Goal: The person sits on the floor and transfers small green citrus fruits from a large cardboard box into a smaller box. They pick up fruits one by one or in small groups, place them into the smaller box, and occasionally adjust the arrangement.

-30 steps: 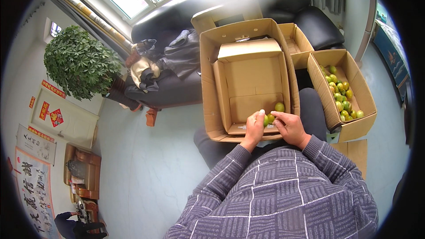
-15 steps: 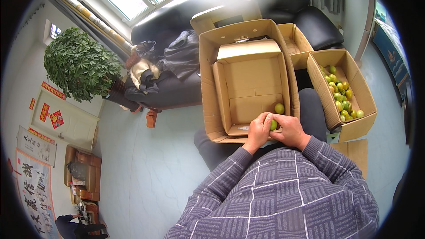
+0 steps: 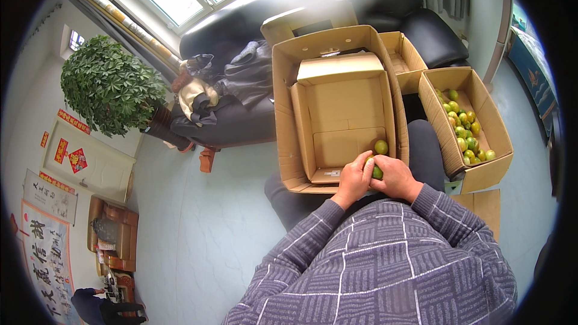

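Both hands meet over the near edge of an open cardboard box, which sits inside a larger carton. My left hand and my right hand are closed around one round green fruit, its exact kind unclear; part of it is hidden by the fingers. Just beyond the fingers, a second green fruit lies in the inner box's near right corner. To the right, another carton holds several green and orange-tinged fruits.
A smaller open carton stands behind, beside a black sofa with clothes on it. My legs flank the large carton. A flat cardboard piece lies at right, a potted plant stands left, and another person is at far lower left.
The fruit between my hands has shifted slightly right, and my fingers have moved around it. The other person at far lower left has moved slightly.
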### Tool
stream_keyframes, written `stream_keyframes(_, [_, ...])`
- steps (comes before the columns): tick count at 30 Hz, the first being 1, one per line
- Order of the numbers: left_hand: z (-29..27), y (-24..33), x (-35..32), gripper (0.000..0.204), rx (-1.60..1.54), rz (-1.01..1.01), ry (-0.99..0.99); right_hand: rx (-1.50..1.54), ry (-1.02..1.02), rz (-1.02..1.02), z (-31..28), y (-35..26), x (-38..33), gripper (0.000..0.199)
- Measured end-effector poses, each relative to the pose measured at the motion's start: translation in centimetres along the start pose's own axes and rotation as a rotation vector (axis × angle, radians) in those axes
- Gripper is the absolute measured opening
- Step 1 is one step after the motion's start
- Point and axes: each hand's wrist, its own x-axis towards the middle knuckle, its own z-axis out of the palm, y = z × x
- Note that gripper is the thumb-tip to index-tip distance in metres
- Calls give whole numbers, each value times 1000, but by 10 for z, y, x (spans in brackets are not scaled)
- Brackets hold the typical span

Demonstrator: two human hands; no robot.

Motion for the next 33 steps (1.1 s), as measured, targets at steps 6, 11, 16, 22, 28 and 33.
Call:
stream_keyframes(6, [-2,6,0,37,-41,11,16,10,-5,8,0,2,0,39])
stream_keyframes(11, [-8,15,-3,35,-72,100,64,46,94,-47,3,-1,5,38])
stream_keyframes(16, [-6,5,-1,36,-144,4,140,108,295,-118,-5,9,-8,29])
stream_keyframes(22, [-8,-3,-1,23,-36,91,169,-10,815,110,-54,53,-25,20])
stream_keyframes(28, [-7,-1,0,22,-29,22,165,-350,964,469,-116,158,-54,38])
stream_keyframes(33, [-9,-1,-3,19,44,127,191,-567,810,651,-108,204,-76,43])
